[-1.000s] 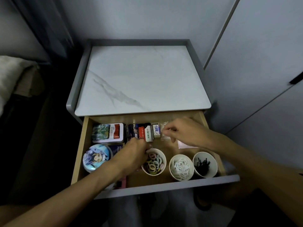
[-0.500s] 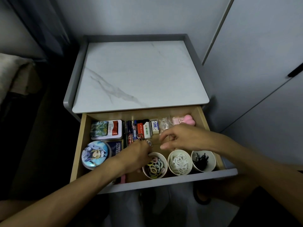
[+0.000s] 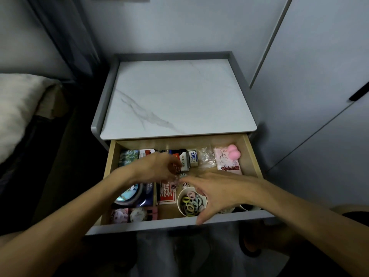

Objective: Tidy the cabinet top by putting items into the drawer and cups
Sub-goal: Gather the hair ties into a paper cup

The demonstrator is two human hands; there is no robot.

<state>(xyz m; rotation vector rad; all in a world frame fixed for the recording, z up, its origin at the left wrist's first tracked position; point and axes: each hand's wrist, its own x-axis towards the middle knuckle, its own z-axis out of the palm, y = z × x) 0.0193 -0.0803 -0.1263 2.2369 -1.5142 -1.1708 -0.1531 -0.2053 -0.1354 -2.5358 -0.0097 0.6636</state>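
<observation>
The wooden drawer (image 3: 252, 156) stands pulled out under the bare marble cabinet top (image 3: 179, 96). My left hand (image 3: 155, 168) hovers over the drawer's middle, fingers curled round a small metal keyring (image 3: 176, 169). My right hand (image 3: 217, 193) stretches leftward with straight fingers, its tips just below the keyring. It lies over the row of white cups at the drawer front. The cup of coloured hair ties (image 3: 190, 203) shows fully. The middle cup is hidden by the hand, and only a rim of the right cup (image 3: 249, 208) peeks out.
Along the drawer's back lie a card tin (image 3: 131, 156), lighters and small boxes (image 3: 187, 156), a clear bag (image 3: 206, 158) and a pink packet (image 3: 227, 163). A round tin (image 3: 129, 195) and a red card box (image 3: 166, 194) sit front left. A bed lies left, a wardrobe right.
My left hand lifted from beside the hair-tie cup toward the drawer's back with the keyring. My right hand came away from the back of the drawer and now reaches across the cups.
</observation>
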